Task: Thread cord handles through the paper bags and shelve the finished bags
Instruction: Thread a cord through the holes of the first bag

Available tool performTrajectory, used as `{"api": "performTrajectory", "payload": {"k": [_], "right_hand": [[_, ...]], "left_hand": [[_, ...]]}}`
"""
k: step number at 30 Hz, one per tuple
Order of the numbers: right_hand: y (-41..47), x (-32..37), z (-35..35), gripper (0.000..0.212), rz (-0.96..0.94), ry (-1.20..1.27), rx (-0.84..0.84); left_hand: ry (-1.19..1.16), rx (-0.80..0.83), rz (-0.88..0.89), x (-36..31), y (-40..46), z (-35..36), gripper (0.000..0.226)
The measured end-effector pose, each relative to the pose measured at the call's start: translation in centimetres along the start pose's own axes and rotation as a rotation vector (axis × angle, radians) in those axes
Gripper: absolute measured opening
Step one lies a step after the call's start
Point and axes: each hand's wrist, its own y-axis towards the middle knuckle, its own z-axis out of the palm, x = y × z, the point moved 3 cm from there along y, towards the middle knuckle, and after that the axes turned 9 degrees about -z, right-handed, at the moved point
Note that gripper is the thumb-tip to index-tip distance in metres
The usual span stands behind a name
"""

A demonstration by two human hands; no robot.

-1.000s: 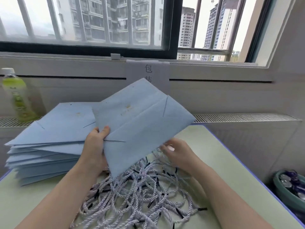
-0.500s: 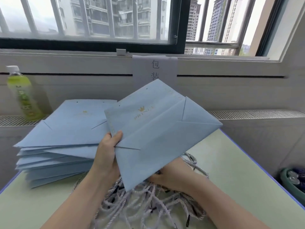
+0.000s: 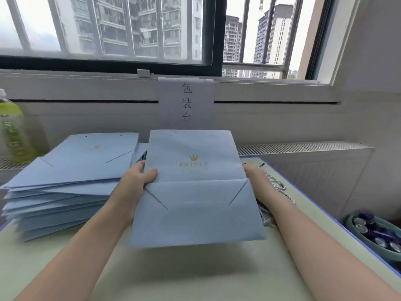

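Flat light-blue paper bag held up over the table, gold crown logo facing the camera, bottom fold toward the person. Left hand grips the bag's left edge, thumb on the front face. Right hand is at the right edge (fingers hidden behind the bag, can't tell the grip). Stack of flat bags sits to the left. Cord handles lie under and right of the bag. Green bottle far left.
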Motion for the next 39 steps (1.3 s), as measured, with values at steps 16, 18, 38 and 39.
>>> {"api": "performTrajectory", "payload": {"k": [16,18,38,39], "right_hand": [[0.8,-1.4,2.4,0.038,-0.017,-0.244,0.107],[1.2,-1.4,2.4,0.04,-0.06,-0.141,0.075],[-0.9,3.1,7.7,0.037,-0.258,0.233,0.283],[-0.8,3.0,7.1,0.032,-0.18,0.446,0.256]], "left_hand": [[0.545,-0.277,0.056,3.8,1.3,1.2,0.018],[0.501,-0.27,0.087,3.6,1.4,0.8,0.029],[-0.492,0.114,-0.114,2.3,1.2,2.9,0.03],[-0.502,0.112,-0.114,2.5,1.4,2.7,0.032]]}}
